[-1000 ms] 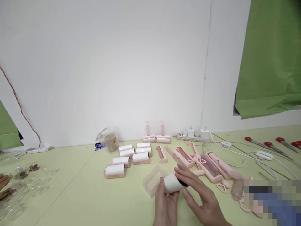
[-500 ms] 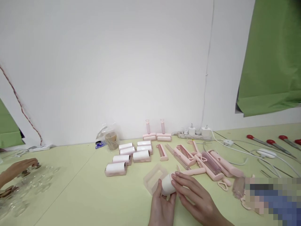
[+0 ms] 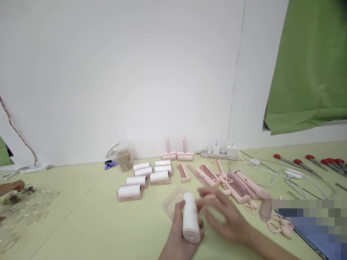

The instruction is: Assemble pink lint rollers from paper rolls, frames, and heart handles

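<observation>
My left hand [image 3: 180, 231] is wrapped round a white lint roller roll [image 3: 190, 213], held tilted with its pale pink end cap towards me. Just to the right of the roll, my right hand [image 3: 226, 216] has its fingers stretched and apart, blurred by motion, with nothing seen in it. Behind the roll lies a translucent pink cover [image 3: 170, 204] on the table. Several white rolls in pink covers [image 3: 130, 192] stand in rows to the left. Pink lint roller frames and handles [image 3: 241, 187] lie piled to the right.
Two upright pink lint rollers [image 3: 185, 155] stand by the wall near a power strip [image 3: 218, 155]. A tape roll [image 3: 124, 160] sits in a plastic bag. Red-handled tools [image 3: 300, 162] and white cables are at right. Another person's hand [image 3: 13, 187] is among clear pieces [image 3: 35, 206] at left.
The roll has turned upright in my left hand, its capped end now facing me. My right hand has come off it to the right. The view has shifted slightly rightwards.
</observation>
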`<state>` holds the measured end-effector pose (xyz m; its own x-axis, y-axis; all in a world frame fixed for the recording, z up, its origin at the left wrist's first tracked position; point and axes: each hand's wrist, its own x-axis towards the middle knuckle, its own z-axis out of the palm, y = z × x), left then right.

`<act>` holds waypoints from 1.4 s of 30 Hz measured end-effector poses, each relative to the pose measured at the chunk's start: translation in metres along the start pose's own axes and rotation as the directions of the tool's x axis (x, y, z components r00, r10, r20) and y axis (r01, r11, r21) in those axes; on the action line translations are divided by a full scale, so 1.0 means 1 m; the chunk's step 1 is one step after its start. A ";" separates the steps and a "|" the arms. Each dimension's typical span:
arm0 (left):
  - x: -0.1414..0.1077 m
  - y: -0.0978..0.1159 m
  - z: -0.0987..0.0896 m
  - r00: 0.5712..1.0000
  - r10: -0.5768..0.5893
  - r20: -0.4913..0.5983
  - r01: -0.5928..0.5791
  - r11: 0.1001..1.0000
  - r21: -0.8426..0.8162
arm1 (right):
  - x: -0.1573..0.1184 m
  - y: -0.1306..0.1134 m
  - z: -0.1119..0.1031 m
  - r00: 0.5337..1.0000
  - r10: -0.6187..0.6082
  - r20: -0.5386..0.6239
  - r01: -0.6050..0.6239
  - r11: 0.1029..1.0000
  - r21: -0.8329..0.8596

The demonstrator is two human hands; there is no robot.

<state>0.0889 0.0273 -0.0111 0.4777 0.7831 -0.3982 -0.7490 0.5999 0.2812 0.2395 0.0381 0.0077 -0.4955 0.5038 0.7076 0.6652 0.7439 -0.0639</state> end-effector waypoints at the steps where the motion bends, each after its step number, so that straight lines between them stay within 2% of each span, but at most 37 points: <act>1: 0.001 0.001 -0.001 0.999 0.043 0.006 -0.044 0.998 0.051 | 0.004 0.014 0.001 0.990 0.109 0.095 -0.104 0.993 -0.053; 2: 0.002 0.002 -0.002 0.997 0.073 0.017 -0.075 0.993 0.088 | 0.008 0.028 0.003 0.953 0.177 0.246 -0.149 0.981 -0.126; 3: 0.003 0.002 -0.003 0.996 0.089 0.030 -0.091 0.990 0.109 | 0.010 0.042 0.005 0.937 0.201 0.284 -0.163 0.975 -0.152; 6: 0.006 0.003 -0.007 0.992 0.123 -0.006 -0.121 0.984 0.134 | 0.005 0.072 0.011 0.911 0.207 0.357 -0.159 0.974 -0.161; 8: 0.008 0.002 -0.008 0.985 0.167 -0.039 -0.158 0.974 0.160 | -0.003 0.081 0.010 0.894 0.186 0.408 -0.153 0.982 -0.113; 10: 0.009 0.000 -0.008 0.976 0.216 -0.041 -0.204 0.959 0.196 | -0.008 0.081 0.003 0.878 0.219 0.426 -0.229 0.973 -0.028; 11: 0.008 -0.001 -0.007 0.970 0.240 -0.036 -0.226 0.949 0.220 | -0.009 0.079 -0.002 0.870 0.275 0.409 -0.311 0.950 0.023; 13: 0.006 -0.003 -0.005 0.956 0.292 -0.032 -0.275 0.927 0.254 | -0.006 0.069 -0.009 0.833 0.462 0.304 -0.522 0.838 0.158; 15: 0.003 -0.005 -0.002 0.934 0.355 -0.029 -0.335 0.904 0.264 | -0.001 0.052 -0.010 0.728 0.659 0.186 -0.673 0.637 0.377; 16: 0.002 -0.007 -0.002 0.922 0.385 -0.024 -0.366 0.892 0.267 | 0.002 0.041 -0.008 0.667 0.723 0.179 -0.697 0.520 0.494; 17: 0.002 -0.008 -0.002 0.910 0.414 -0.022 -0.394 0.879 0.270 | 0.005 0.029 -0.004 0.620 0.756 0.212 -0.696 0.404 0.594; 18: 0.001 -0.010 -0.002 0.897 0.441 -0.025 -0.419 0.867 0.270 | 0.007 0.017 0.001 0.599 0.747 0.288 -0.691 0.300 0.658; 20: 0.002 -0.012 -0.004 0.882 0.469 -0.038 -0.444 0.856 0.263 | 0.009 -0.006 0.010 0.601 0.698 0.389 -0.680 0.192 0.707; 23: 0.004 -0.012 -0.008 0.886 0.460 -0.060 -0.435 0.868 0.239 | 0.012 -0.029 0.017 0.619 0.687 0.380 -0.665 0.203 0.718; 25: 0.004 -0.011 -0.009 0.891 0.452 -0.049 -0.429 0.872 0.235 | 0.014 -0.037 0.017 0.607 0.679 0.413 -0.686 0.187 0.703; 28: 0.002 -0.008 -0.007 0.893 0.448 -0.042 -0.425 0.870 0.251 | 0.016 -0.041 0.016 0.565 0.650 0.509 -0.738 0.120 0.664; 31: -0.001 -0.010 -0.004 0.890 0.452 -0.058 -0.414 0.854 0.315 | 0.014 -0.043 0.020 0.530 0.660 0.532 -0.738 0.049 0.673; 34: -0.001 -0.016 -0.002 0.869 0.494 -0.029 -0.445 0.806 0.390 | 0.010 -0.046 0.029 0.529 0.655 0.540 -0.703 -0.017 0.711; 36: -0.001 -0.020 -0.002 0.865 0.501 0.020 -0.464 0.786 0.409 | 0.005 -0.047 0.035 0.530 0.677 0.510 -0.696 0.004 0.718; 40: 0.001 -0.025 -0.001 0.852 0.509 0.122 -0.504 0.737 0.449 | -0.009 -0.042 0.043 0.519 0.754 0.403 -0.714 0.122 0.690; 42: 0.000 -0.020 -0.001 0.855 0.489 0.173 -0.501 0.696 0.515 | -0.014 -0.034 0.041 0.580 0.710 0.399 -0.705 0.192 0.683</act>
<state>0.1036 0.0152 -0.0172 0.1217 0.9912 -0.0525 -0.5243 0.1092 0.8445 0.2012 0.0234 -0.0287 -0.0379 0.9957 0.0842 0.0950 0.0874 -0.9916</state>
